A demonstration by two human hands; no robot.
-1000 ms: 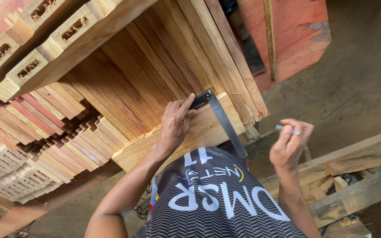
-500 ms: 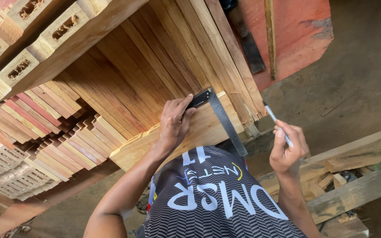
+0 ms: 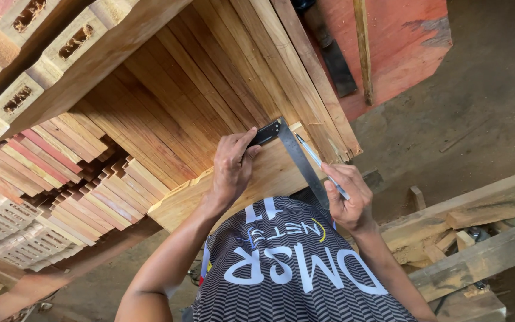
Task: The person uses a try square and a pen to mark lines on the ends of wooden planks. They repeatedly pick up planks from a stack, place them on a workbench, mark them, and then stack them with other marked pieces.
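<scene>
My left hand (image 3: 232, 169) presses the dark stock of a metal try square (image 3: 287, 149) onto a pale wooden plank (image 3: 269, 173) in front of me. The square's steel blade runs across the plank toward my body. My right hand (image 3: 348, 198) grips a slim white pencil (image 3: 320, 162), with its tip close to the blade's edge near the plank's far side. The plank lies on a large stack of long timber boards (image 3: 210, 95).
Stacks of reddish and pale short slats (image 3: 73, 179) sit to the left. Wooden pieces with mortise slots (image 3: 37, 53) lie at upper left. A red panel (image 3: 400, 42) stands beyond the boards. Rough beams and offcuts (image 3: 466, 232) lie on the dirt floor at right.
My right hand has come in from the right and brought the pencil up to the square's blade. My left hand has stayed on the square.
</scene>
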